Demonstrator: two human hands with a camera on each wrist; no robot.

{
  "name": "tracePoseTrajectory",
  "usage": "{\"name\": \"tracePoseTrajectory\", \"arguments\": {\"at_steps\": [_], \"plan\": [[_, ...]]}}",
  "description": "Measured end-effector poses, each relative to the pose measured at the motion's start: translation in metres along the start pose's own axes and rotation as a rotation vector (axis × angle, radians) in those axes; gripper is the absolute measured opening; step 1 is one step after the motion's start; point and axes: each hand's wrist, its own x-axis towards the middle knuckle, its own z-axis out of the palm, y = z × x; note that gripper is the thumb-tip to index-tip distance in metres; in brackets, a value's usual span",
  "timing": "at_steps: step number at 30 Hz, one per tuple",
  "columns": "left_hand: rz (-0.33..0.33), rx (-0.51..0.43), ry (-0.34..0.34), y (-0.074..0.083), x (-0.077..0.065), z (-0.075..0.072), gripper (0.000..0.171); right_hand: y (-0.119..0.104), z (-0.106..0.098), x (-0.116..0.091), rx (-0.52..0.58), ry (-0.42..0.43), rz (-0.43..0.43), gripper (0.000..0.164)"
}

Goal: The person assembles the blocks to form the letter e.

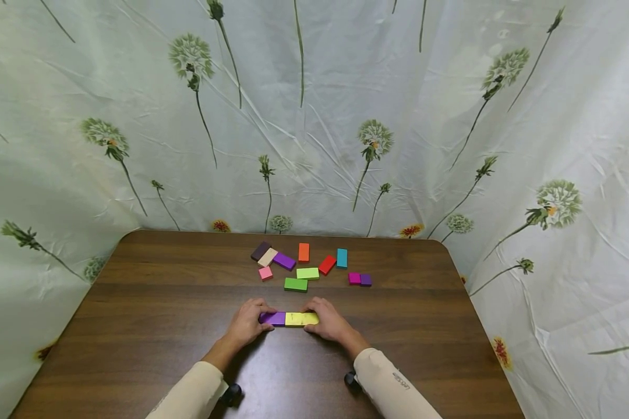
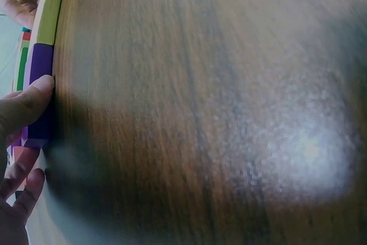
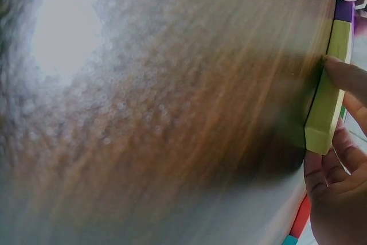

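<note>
From afar I see the left hand (image 1: pixel 247 322) pinch the purple block (image 1: pixel 276 319), the right hand (image 1: pixel 330 320) the yellow block (image 1: pixel 297 319) — likely light, stiff, best held across long sides.

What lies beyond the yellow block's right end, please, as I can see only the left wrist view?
Observer: No third block is joined to the yellow block there.
Operator: Thank you; which blocks lie farthest right on the table?
Observer: A magenta block and a small violet block, side by side.
Operator: And what is behind the table, please?
Observer: A pale, flower-printed curtain.
</note>
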Motion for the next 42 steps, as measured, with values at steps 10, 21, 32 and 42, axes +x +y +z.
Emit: {"name": "tracePoseTrajectory", "arguments": {"at_steps": [10, 21, 32, 42], "plan": [[-0.015, -0.022, 0.004, -0.003, 0.001, 0.001, 0.034, 0.007, -0.012, 0.006, 0.091, 0.038, -0.016, 0.034], [-0.035, -0.033, -0.001, -0.003, 0.001, -0.001, 0.035, 0.005, -0.034, 0.050, -0.017, 0.028, -0.077, 0.040], [-0.001, -0.025, -0.011, -0.002, 0.002, 0.004, 0.034, -0.005, -0.049, 0.087, -0.373, -0.200, -0.206, 0.054], [-0.016, -0.012, -0.004, -0.003, -0.001, 0.001, 0.034, -0.007, -0.052, 0.102, -0.431, -0.335, -0.239, 0.067]]}}
